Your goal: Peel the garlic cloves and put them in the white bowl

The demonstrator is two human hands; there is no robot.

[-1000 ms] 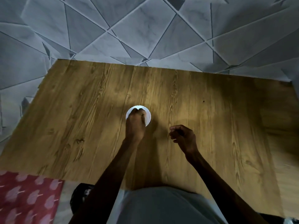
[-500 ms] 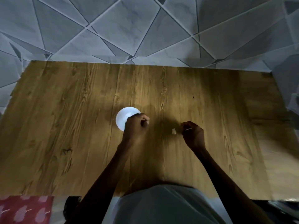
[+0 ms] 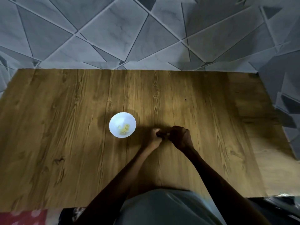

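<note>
Hands together beside white bowl (image 3: 118,120)

Head view: left hand (image 3: 154,138) and right hand (image 3: 180,137) touch at centre frame, just right of the bowl. Both have their fingers curled inward; whether they pinch a clove cannot be told. Yellowish peeled garlic cloves (image 3: 124,128) lie inside the bowl, which stands on the wooden table (image 3: 65,127).

Wood-grain worktop (image 3: 65,127) against grey geometric tiles (image 3: 113,33). White bowl (image 3: 122,125) near worktop centre, few yellowish peeled garlic cloves (image 3: 124,128) inside, toward its 5 o'clock side. Left hand (image 3: 155,137) and right hand (image 3: 181,137) meet just beside bowl, at its 3 o'clock; fingers curled, touching; contents hidden. Red patterned cloth (image 3: 22,218) at frame's 7 o'clock corner.
</note>
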